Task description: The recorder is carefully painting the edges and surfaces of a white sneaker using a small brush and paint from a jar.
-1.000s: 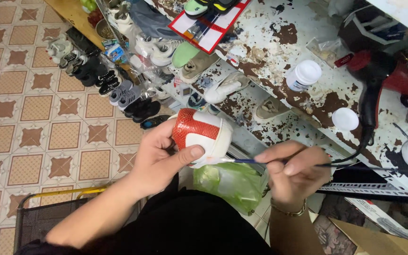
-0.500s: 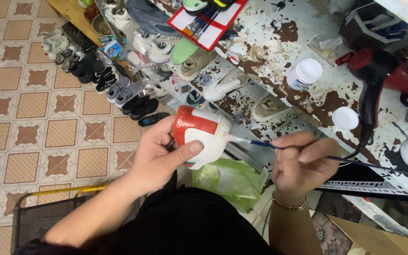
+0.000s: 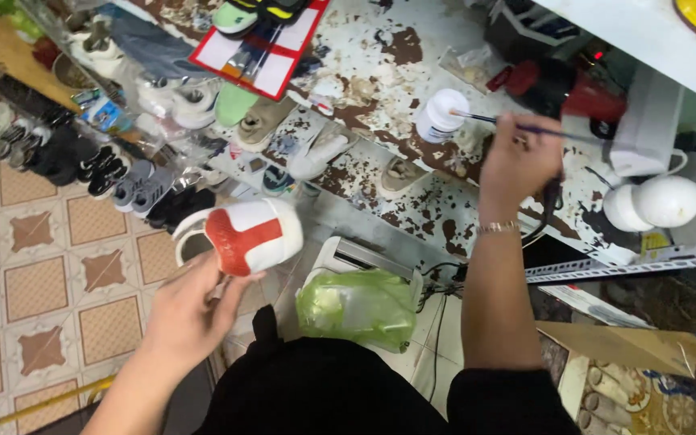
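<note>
Shoe (image 3: pixel 245 235), white with red panel, held by left hand (image 3: pixel 191 310); right hand (image 3: pixel 519 165) grips brush (image 3: pixel 517 126), seemingly dipping white jar (image 3: pixel 442 115).

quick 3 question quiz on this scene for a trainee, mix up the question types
1. True or false: the left hand holds a red and white shoe.
2. The tip of the paintbrush in the right hand is at: A) the green plastic bag; B) the small white jar; C) the red and black tool.
3. Fill in: the floor at the left is laid with ____.

Key
1. True.
2. B: the brush tip reaches the top of the jar on the paint-spattered table.
3. Tiles.
</note>
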